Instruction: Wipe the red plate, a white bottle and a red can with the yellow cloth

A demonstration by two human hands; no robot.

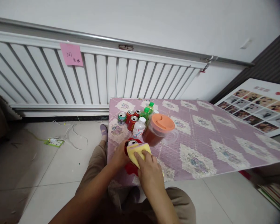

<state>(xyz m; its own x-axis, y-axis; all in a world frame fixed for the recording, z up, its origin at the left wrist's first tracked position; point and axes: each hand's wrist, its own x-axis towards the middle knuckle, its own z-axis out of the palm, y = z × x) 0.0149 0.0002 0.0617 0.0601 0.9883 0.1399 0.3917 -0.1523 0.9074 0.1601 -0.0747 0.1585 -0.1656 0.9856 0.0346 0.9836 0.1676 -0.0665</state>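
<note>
My left hand [120, 154] is closed round a drink can [132, 142], whose silver top with an opening faces up. Pressed to the can's near right side is a folded yellow cloth [138, 153], gripped by my right hand [148, 166]. Below the can lies something red [131, 169], partly hidden by my hands. Just beyond stand a white bottle [139, 128], red cans [132, 123] and a teal can [121, 118]. A clear pitcher [152, 134] with an orange lid [162, 122] holds reddish-brown liquid.
Green-capped bottles [145, 114] stand behind the white bottle. A purple floral cover [177, 149] lies over the table. A white radiator [95, 77] runs along the wall, with a pink note [71, 54]. A photo board [256, 105] leans at right; a power strip [54, 142] lies on the floor.
</note>
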